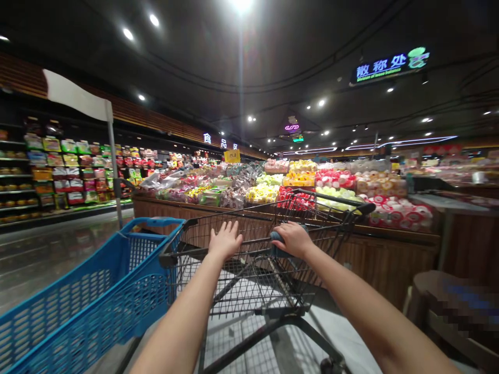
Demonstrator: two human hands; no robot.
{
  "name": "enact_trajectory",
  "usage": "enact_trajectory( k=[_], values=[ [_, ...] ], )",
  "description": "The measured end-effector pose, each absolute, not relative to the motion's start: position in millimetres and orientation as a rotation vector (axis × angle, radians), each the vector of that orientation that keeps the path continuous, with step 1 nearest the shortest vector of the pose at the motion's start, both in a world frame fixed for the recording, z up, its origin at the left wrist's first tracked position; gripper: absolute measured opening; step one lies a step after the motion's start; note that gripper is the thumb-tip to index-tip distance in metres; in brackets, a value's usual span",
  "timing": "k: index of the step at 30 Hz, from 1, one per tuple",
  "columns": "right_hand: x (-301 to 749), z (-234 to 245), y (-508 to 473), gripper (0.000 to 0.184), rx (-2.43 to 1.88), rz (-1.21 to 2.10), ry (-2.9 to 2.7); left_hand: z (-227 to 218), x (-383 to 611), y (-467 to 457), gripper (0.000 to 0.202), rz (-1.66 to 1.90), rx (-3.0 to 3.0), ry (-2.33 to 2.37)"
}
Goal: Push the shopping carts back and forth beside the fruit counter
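My left hand point(226, 241) reaches over the near rim of a black wire shopping cart point(284, 311); its fingers are spread and nothing is in them. Beside it, my right hand point(294, 239) is closed around a small blue-grey bundle point(277, 240), soft-looking and rounded. Its exact kind is mostly hidden by the fingers. Both hands are above the cart basket, where no goods can be seen. To the left of my left arm stands a blue plastic shopping cart point(150, 291), close against the wire cart.
A wood-sided display point(385, 259) piled with bagged goods point(261, 194) and colourful packs stands ahead. Packed shelves point(70, 171) line the left wall. A pole with a white flag point(78, 96) rises behind the blue cart. At right are a counter point(460, 202) and a partly blurred brown object point(429, 291).
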State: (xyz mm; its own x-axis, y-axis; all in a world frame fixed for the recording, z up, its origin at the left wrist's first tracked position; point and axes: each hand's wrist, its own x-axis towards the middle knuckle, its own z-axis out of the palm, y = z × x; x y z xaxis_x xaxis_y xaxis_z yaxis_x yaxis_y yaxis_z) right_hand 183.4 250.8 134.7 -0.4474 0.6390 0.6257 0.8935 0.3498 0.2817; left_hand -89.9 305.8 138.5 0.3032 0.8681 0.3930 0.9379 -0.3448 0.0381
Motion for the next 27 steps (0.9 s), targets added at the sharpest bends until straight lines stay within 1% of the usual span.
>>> enact_trajectory(
  k=[5, 8, 11, 15, 19, 22, 25, 27],
  values=[
    [278.4, 130.6, 243.5, 0.041, -1.517, -0.882, -2.031, 135.6, -87.0, 307.7, 0.064, -0.522, -2.359, -1.636],
    [317.3, 124.0, 239.5, 0.044, -1.638, -0.91, -1.855, 133.4, -83.5, 306.7, 0.062, -0.525, -2.345, -1.609],
    [320.4, 120.0, 236.8, 0.048, -1.74, -0.893, -1.752, 133.6, -79.2, 303.9, 0.061, -0.521, -2.345, -1.597],
    [273.6, 121.5, 233.7, 0.049, -1.799, -0.866, -1.725, 136.7, -76.9, 301.8, 0.06, -0.516, -2.349, -1.609],
    [200.0, 122.1, 235.2, 0.048, -1.594, -0.834, -1.919, 136.7, -79.0, 303.2, 0.062, -0.528, -2.342, -1.608],
    [161.5, 118.9, 240.4, 0.056, -1.369, -0.816, -2.068, 133.2, -82.6, 305.1, 0.063, -0.56, -2.313, -1.602],
    [158.7, 114.8, 245.5, 0.068, -1.187, -0.847, -2.208, 130.1, -86.3, 306.7, 0.063, -0.556, -2.308, -1.619],
    [174.0, 113.3, 247.3, 0.071, -1.1, -0.894, -2.29, 129.4, -87.4, 307.0, 0.064, -0.555, -2.315, -1.623]
  ],
)
